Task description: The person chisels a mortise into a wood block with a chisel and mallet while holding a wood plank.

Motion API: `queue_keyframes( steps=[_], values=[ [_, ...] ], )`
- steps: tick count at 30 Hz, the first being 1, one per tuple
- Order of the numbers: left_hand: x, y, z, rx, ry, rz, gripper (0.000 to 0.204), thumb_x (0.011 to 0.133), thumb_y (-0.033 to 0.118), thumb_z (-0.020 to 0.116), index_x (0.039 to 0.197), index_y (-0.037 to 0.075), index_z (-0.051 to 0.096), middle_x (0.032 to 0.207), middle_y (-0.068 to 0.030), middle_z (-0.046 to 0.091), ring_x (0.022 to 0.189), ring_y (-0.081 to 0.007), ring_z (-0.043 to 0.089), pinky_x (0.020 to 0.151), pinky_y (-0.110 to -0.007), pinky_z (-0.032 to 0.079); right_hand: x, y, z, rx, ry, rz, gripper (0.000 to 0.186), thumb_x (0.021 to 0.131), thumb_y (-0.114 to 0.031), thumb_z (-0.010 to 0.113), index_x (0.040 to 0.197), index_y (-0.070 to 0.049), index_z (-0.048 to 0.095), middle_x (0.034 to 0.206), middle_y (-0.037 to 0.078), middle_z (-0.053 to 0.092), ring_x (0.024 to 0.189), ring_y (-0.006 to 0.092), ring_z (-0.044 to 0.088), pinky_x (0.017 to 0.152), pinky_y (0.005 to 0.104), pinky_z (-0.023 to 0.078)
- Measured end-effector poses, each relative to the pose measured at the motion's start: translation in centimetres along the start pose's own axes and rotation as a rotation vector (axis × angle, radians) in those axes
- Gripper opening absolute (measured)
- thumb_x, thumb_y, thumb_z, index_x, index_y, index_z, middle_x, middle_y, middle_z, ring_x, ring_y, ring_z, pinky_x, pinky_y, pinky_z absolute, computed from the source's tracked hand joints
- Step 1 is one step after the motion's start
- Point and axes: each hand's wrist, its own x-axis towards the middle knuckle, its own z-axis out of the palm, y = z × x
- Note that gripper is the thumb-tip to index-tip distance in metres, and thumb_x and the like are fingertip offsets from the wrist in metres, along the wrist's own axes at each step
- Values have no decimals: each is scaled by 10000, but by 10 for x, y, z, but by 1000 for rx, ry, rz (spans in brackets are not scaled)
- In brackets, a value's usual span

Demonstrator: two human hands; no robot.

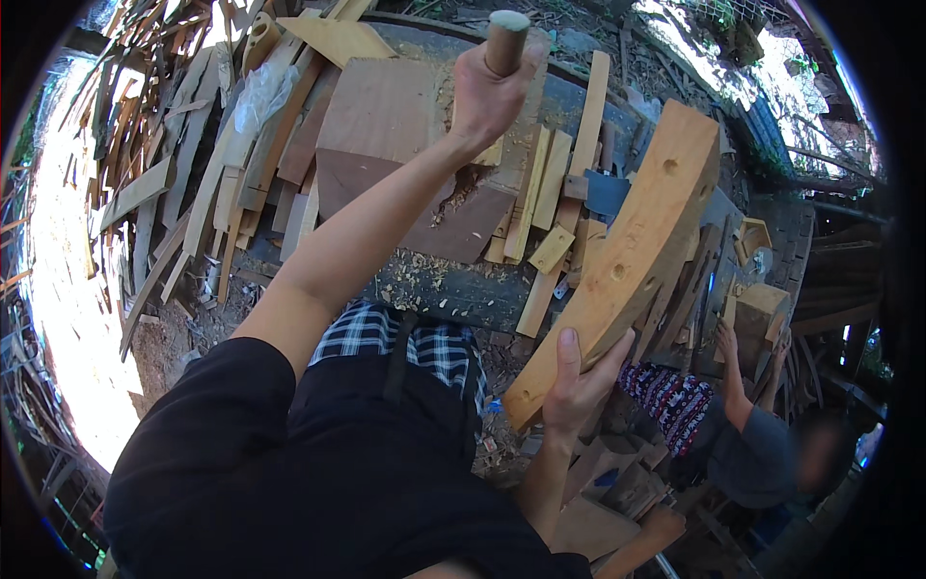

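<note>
My left hand [490, 96] is wrapped round a thick round wooden handle [506, 43], whose pale flat end sticks up above the fist. What lies at its lower end is hidden. Beneath that arm sits a big reddish-brown wooden block [376, 111], with shavings scattered round a rough hollow in it. In my right hand [584, 376] is the near end of a long curved wooden beam [627, 251] with several round holes. My thumb lies on its upper face, and the beam slants up and away to the right.
Loose wood strips [555, 164] and a small board with holes [552, 249] lie beside the block. Stacked offcuts [135, 198] and a clear plastic bag [265, 95] fill the left. Another person [762, 444] at right handles a wooden block [760, 311].
</note>
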Motion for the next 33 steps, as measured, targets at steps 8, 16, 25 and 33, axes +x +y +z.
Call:
queue_keyframes(
  steps=[8,16,25,33],
  values=[
    [-8,2,1,-3,-135,-1,257,853,199,693,727,12,570,604,-26,557,568,-71,484,535,-298,430,22,-8,9,-4,-83,-64,468,878,-131,613,1236,54,375,1091,145,534,1006,200,516,898,320,416],
    [-39,-11,24,180,-268,298,169,784,115,723,870,21,612,705,-104,607,617,-166,595,573,-282,464,59,-36,16,233,80,-518,644,888,-193,608,1358,111,289,1197,217,509,1098,248,502,963,342,393],
    [-59,-7,24,237,-262,316,188,755,188,717,772,73,569,675,-130,591,654,-347,604,564,-389,472,44,-42,3,-66,71,-392,572,880,-189,610,1319,64,345,1170,176,509,1036,240,523,917,356,413],
    [-111,-27,-12,301,-663,821,279,765,228,731,661,108,501,589,-61,465,538,-246,529,511,-361,417,12,-6,-4,-38,-109,-89,447,900,-127,590,1255,53,387,1125,147,533,1025,200,519,908,313,407]
  ],
)
